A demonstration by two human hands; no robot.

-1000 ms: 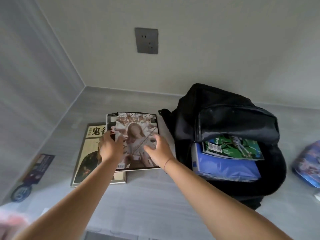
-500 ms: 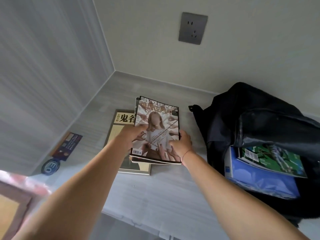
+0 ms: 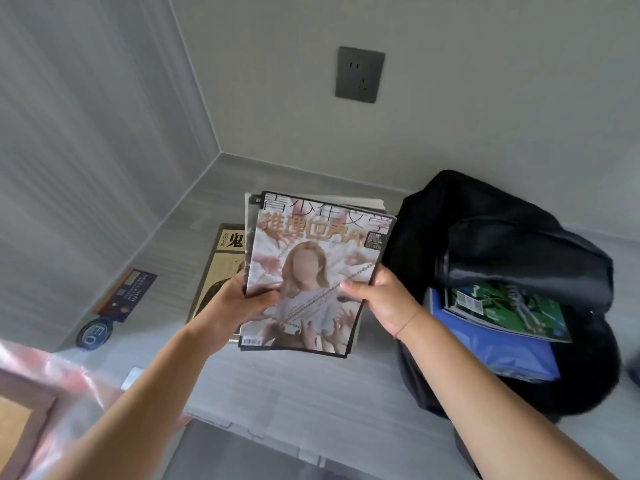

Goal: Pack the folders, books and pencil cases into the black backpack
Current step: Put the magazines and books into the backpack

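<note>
Both hands hold a small stack of magazines (image 3: 311, 265) lifted off the grey table (image 3: 311, 386); the top cover shows a figure in white. My left hand (image 3: 242, 299) grips the stack's left edge and my right hand (image 3: 377, 299) grips its right edge. A yellow-and-black book (image 3: 221, 258) still lies flat on the table beneath, partly hidden by the stack. To the right stands the black backpack (image 3: 502, 244), open, with a blue folder (image 3: 495, 351) and a green-covered book (image 3: 509, 310) sticking out of its mouth.
A dark bookmark-like card (image 3: 126, 294) and a round blue badge (image 3: 95, 334) lie at the table's left by the wall. A wall socket (image 3: 359, 74) is above. Something pink and clear (image 3: 52, 386) blurs the lower left corner. The table's front edge runs along the bottom.
The magazine stack was lying on the yellow book; both hands closed on its edges and lifted it up toward me. The view swung left, shifting the backpack rightward.
</note>
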